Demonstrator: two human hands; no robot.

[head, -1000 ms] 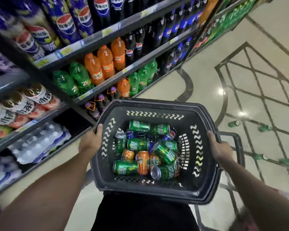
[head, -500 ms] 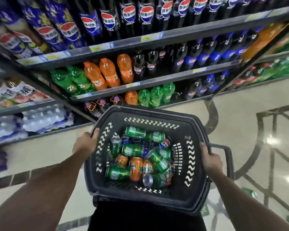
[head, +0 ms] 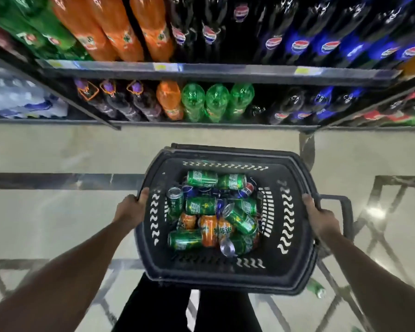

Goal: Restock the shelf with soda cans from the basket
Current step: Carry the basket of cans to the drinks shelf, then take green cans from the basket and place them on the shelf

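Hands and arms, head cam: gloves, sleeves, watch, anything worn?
Nothing worn that shows. The left hand and right hand are bare, with no gloves, and no rings can be made out. Both forearms are bare down to the frame edge: no sleeves, watch or wristband in view. Below, dark black clothing covers the legs.

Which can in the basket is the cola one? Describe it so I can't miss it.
Look in the black basket held by both hands. At the far end lie two green cans; right of them sits the blue cola can, the only can showing a red, white and blue round logo.
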